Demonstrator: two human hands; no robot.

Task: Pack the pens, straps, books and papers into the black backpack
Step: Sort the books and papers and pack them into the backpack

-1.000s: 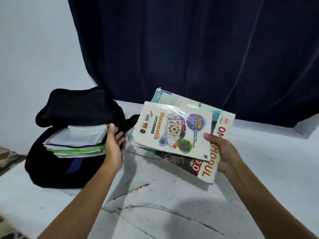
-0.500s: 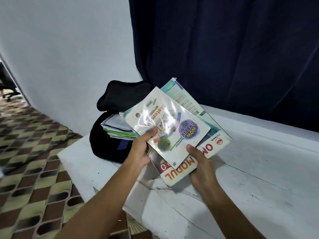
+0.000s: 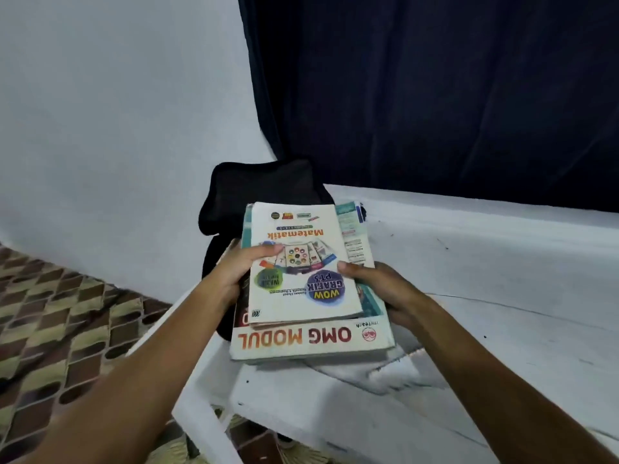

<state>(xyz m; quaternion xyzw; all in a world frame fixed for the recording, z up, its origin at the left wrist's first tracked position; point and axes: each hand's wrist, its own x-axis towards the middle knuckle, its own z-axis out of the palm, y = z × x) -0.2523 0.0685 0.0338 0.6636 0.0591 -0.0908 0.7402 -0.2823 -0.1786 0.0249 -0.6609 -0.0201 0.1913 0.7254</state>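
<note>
Both hands are gripping a stack of books (image 3: 301, 279), your left hand (image 3: 234, 276) on its left edge, your right hand (image 3: 378, 289) on its right. You are holding it flat, long axis pointing away toward the backpack (image 3: 261, 182) just beyond on the table (image 3: 485, 262).

Two bare forearms enter from the lower edge of the view. No sleeve covers either forearm within the visible length. The left hand (image 3: 239, 271) and right hand (image 3: 378, 289) are ungloved. Fingernails are short.
</note>
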